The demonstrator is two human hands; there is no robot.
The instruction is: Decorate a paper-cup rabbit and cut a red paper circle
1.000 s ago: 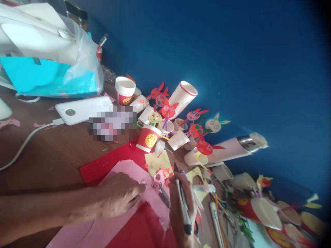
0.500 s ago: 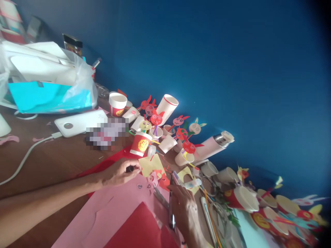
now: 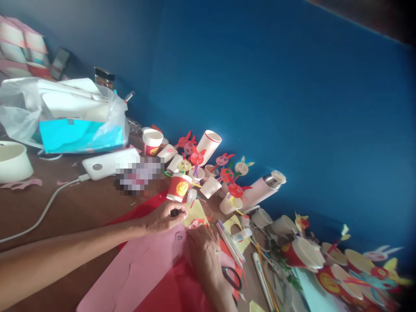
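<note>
My left hand (image 3: 167,218) is closed around a small black cylinder (image 3: 175,212), its dark end showing between thumb and fingers. My right hand (image 3: 204,249) lies palm down with fingers stretched over the pink paper (image 3: 130,273), at the edge of some red and pink paper scraps (image 3: 197,223). Its fingertips are partly hidden. Between the hands, a small cut-out with a dark drawn outline (image 3: 179,235) rests on the pink sheet. A black scissors handle (image 3: 232,278) shows just right of my right wrist; the blades are covered.
Paper cups with red animal faces (image 3: 197,157) stand along the blue wall. A pink flask (image 3: 263,188) lies tilted behind them. Pens (image 3: 230,245) are right of my hand. A white power bank (image 3: 110,162) and a stuffed plastic bag (image 3: 81,134) are at left.
My right hand has moved left from beside the scissors onto the pink paper, covering the scissor blades. My left hand keeps the black cylinder. The view has shifted slightly.
</note>
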